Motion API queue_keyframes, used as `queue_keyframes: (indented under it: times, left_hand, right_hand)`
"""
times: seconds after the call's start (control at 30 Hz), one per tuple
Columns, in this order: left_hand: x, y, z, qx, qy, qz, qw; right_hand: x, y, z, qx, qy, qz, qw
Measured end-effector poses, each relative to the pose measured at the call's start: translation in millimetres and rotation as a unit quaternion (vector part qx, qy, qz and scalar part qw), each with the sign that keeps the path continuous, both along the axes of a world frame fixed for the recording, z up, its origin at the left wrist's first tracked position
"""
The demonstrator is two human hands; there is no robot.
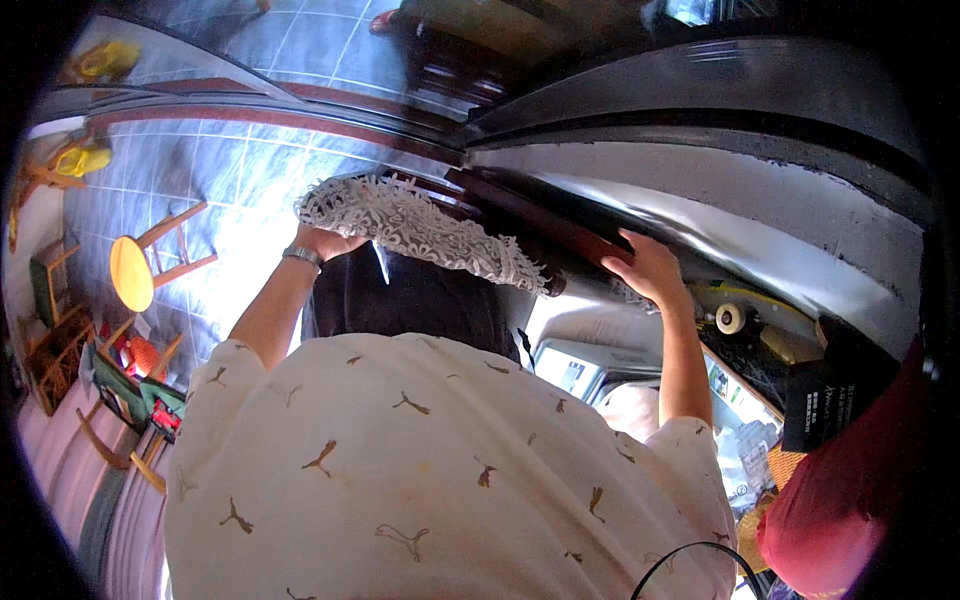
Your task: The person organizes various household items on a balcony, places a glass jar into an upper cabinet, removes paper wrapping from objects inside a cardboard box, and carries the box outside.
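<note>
- Head view: left hand (pixel 322 241) grips the white lace cloth (pixel 420 228) at its ten o'clock end.
- Right hand (pixel 648 268), fingers open, presses flat on the dark wooden ledge (pixel 540 225) at three o'clock.
- A yellow stool (pixel 133 272) stands on the tiled floor (pixel 240 170).

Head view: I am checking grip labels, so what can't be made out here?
- Left hand: fingers hidden under the white lace cloth.
- Right hand: fingertips hidden against the dark wooden edge.
- Far end of the cloth: hidden behind the right hand.
</note>
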State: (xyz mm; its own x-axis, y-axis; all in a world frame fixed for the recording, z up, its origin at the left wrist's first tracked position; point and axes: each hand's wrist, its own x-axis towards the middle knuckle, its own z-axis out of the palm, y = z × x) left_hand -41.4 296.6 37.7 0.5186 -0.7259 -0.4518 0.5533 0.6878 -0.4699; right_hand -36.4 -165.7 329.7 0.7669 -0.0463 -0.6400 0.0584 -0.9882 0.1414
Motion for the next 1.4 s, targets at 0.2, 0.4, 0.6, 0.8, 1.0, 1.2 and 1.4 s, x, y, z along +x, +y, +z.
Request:
queue_keyframes:
  times: [0.2,0.4,0.6,0.8,1.0,1.2,1.4]
  left_hand:
    - [18.8,30.7,4.6,0.195,-0.261,-0.184,0.927]
    - [76.2,32.1,51.0,0.344,-0.466,-0.266,0.771]
    - [84.1,46.7,55.4,0.190,-0.239,-0.307,0.901]
    - [81.1,46.0,43.1,0.354,-0.612,-0.344,0.617]
    - [84.2,43.9,8.5,0.242,-0.436,-0.326,0.803]
    - [101.7,41.3,-36.2,0.204,-0.499,-0.347,0.767]
    - [122.7,8.9,0.4,0.369,-0.843,-0.368,-0.134]
  right_hand:
    - [-21.3,-2.5,12.8,-0.048,0.067,0.015,0.996]
    - [-39.4,-6.6,-19.5,-0.071,-0.090,0.102,0.988]
    - [-10.7,63.4,-44.1,0.248,-0.335,0.059,0.907]
    - [11.3,55.0,-61.9,0.188,-0.413,0.057,0.889]
    - [-36.7,136.7,-14.2,0.250,-0.552,-0.005,0.796]
    - [-68.4,114.5,-99.7,0.201,-0.586,-0.210,0.756]
    - [-32.5,91.4,-89.4,0.140,-0.085,-0.528,0.833]
